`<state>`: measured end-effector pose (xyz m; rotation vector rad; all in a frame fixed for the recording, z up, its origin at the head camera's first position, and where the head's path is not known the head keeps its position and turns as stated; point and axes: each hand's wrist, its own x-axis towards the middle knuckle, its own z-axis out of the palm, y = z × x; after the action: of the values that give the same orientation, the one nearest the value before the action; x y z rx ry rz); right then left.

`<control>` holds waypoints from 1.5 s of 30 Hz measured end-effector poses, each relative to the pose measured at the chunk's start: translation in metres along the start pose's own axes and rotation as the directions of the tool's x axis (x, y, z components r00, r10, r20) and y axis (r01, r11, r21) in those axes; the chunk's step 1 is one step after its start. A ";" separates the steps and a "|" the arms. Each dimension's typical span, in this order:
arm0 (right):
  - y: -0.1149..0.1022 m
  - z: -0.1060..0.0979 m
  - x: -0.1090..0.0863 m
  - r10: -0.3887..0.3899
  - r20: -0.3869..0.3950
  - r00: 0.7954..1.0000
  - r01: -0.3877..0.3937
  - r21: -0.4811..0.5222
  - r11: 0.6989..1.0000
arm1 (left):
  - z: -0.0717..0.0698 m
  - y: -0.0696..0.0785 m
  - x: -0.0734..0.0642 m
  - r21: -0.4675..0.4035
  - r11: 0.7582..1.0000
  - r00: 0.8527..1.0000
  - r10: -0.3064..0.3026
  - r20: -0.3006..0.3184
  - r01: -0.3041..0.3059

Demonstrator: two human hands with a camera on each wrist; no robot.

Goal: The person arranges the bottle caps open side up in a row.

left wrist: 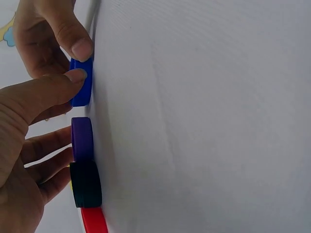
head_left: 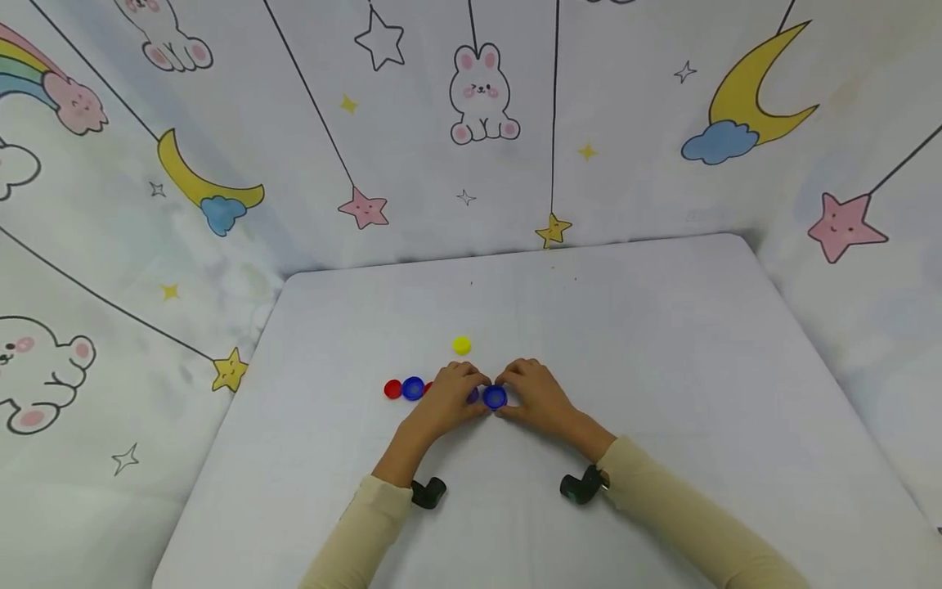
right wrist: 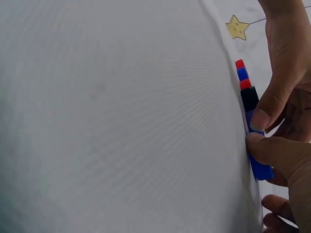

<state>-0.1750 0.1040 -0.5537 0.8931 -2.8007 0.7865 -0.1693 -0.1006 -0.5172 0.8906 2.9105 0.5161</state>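
A blue bottle cap [head_left: 495, 397] stands at the right end of a row of caps on the table. My left hand [head_left: 450, 399] pinches its left side between thumb and forefinger, and my right hand [head_left: 540, 399] pinches it from the right. Beside it, in the left wrist view, is a purple cap [left wrist: 82, 139], with a small gap between the two. A dark green cap [left wrist: 86, 184] touches the purple one, and a red cap [left wrist: 95, 221] follows. The other fingers of my left hand lie behind the purple and green caps. From above, this hand hides the green cap.
Farther left, the row runs on with another blue cap [head_left: 414, 388] and a red end cap [head_left: 393, 389]. A yellow cap [head_left: 462, 345] lies alone beyond the row. The white table [head_left: 662, 343] meets a cloth backdrop [head_left: 633, 196] printed with stars, moons and rabbits.
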 end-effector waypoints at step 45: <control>-0.001 0.003 0.090 0.178 0.081 0.981 -0.192 0.220 0.956 | -0.016 -0.048 0.063 -0.071 0.942 0.943 -0.330 -0.044 0.327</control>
<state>-0.2481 0.0558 -0.5343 0.6983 -2.9220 1.1448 -0.2495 -0.1076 -0.5155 0.3726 2.9826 0.6071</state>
